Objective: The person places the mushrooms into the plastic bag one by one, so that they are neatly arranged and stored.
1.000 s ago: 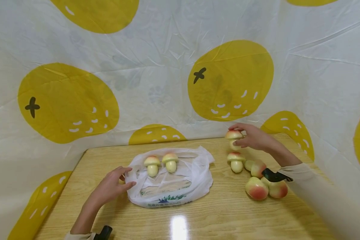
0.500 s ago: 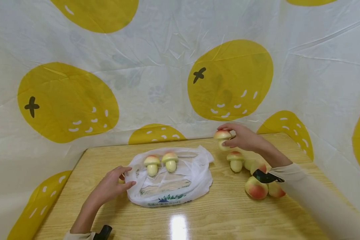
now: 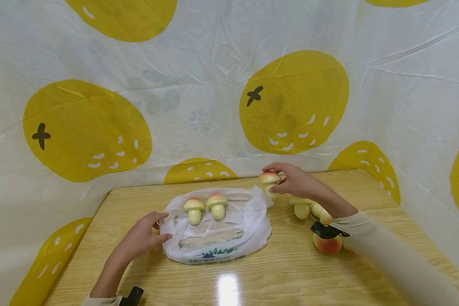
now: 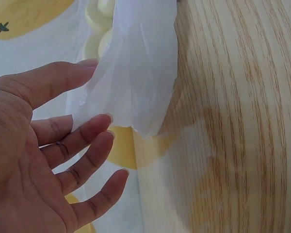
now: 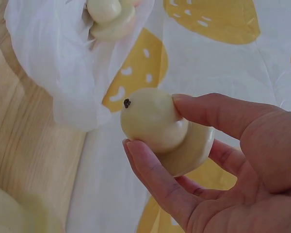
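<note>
My right hand [image 3: 296,182] holds a toy mushroom [image 3: 270,178] with a red-tinged cap, above the table near the bag's right end. In the right wrist view, thumb and fingers pinch its pale stem [image 5: 153,119], which has a dark spot at its end. A white plastic bag [image 3: 258,221] lies with its mouth spread, and two similar mushrooms [image 3: 194,214] rest in it side by side. At the bag's left edge is my left hand [image 3: 143,236], thumb and fingers spread apart. The left wrist view shows them touching the thin plastic [image 4: 136,73], which partly hides the index finger.
Another mushroom [image 3: 301,210] stands on the wooden table [image 3: 275,280] right of the bag. Several red-and-yellow peach-like fruits [image 3: 327,245] lie nearby, partly hidden by my right wrist and sleeve. A white cloth [image 3: 199,106] with yellow fruit prints hangs behind the table.
My right hand has carried the mushroom left toward the bag, lowering it slightly at the end. My wrist now covers more of the fruits. The left hand and bag stay in place.
</note>
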`<action>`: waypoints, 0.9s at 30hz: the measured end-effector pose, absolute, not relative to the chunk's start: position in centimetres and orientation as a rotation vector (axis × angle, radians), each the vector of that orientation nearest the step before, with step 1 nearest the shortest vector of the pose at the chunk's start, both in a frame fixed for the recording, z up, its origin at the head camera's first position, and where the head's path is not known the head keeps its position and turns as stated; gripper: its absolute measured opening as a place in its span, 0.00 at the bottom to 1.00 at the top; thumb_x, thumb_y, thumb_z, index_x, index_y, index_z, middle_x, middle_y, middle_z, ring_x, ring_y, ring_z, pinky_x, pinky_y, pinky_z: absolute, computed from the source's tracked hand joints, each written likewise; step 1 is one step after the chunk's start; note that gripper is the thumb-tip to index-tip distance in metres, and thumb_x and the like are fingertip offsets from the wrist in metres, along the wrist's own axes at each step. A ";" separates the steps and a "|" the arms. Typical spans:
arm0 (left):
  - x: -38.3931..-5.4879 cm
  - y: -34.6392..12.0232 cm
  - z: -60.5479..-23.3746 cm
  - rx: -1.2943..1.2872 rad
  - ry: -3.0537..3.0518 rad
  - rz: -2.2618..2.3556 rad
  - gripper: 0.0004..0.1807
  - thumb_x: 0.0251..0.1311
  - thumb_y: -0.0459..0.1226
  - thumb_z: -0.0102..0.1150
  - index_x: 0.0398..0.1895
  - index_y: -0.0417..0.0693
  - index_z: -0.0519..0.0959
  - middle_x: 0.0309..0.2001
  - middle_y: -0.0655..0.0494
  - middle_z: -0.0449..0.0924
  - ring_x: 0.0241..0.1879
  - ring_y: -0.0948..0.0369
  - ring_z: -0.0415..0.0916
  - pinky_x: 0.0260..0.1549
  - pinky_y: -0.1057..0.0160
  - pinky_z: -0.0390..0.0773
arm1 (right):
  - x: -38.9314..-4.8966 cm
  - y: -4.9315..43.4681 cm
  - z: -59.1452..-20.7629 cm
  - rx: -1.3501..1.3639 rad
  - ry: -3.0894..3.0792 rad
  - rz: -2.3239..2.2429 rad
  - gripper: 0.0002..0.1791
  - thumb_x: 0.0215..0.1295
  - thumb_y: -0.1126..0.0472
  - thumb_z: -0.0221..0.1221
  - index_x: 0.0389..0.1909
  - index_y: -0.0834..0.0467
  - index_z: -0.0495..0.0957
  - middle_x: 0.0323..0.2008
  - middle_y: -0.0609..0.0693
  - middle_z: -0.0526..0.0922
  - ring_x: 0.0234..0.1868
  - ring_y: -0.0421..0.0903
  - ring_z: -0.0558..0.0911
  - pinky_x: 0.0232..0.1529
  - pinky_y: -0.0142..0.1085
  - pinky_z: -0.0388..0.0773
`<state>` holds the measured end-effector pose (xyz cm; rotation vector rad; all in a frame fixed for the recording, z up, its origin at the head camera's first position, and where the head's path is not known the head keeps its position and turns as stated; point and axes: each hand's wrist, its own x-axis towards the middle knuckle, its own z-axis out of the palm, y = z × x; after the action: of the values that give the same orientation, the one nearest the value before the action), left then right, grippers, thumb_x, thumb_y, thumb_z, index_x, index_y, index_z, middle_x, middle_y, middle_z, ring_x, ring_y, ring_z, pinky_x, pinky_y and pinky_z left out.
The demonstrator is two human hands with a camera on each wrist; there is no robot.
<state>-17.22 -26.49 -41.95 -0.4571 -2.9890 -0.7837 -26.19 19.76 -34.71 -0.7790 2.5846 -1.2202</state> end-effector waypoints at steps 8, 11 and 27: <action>-17.3 -26.3 -41.8 -0.452 -2.995 -0.795 0.36 0.55 0.40 0.76 0.65 0.34 0.75 0.43 0.55 0.78 0.42 0.58 0.77 0.36 0.63 0.77 | -26.3 17.9 -35.2 -0.826 2.609 -1.179 0.32 0.61 0.65 0.70 0.67 0.61 0.73 0.61 0.64 0.75 0.43 0.49 0.80 0.41 0.38 0.80; -17.2 -26.3 -41.8 -0.449 -2.996 -0.801 0.36 0.55 0.40 0.76 0.65 0.34 0.75 0.43 0.55 0.78 0.42 0.58 0.76 0.36 0.63 0.77 | -26.2 17.2 -35.4 -0.841 2.610 -1.171 0.32 0.62 0.64 0.70 0.67 0.61 0.73 0.61 0.64 0.75 0.43 0.48 0.79 0.40 0.38 0.79; -17.1 -26.2 -41.5 -0.444 -3.011 -0.798 0.35 0.55 0.40 0.76 0.64 0.34 0.76 0.42 0.55 0.77 0.42 0.58 0.77 0.37 0.63 0.78 | -25.8 13.7 -37.2 -0.854 2.630 -1.178 0.30 0.61 0.65 0.71 0.64 0.62 0.74 0.55 0.59 0.79 0.41 0.48 0.78 0.40 0.38 0.76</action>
<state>-17.10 -26.22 -41.55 -0.4442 -3.0114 -0.7975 -25.77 13.68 -37.16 -0.8542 2.6302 -1.1778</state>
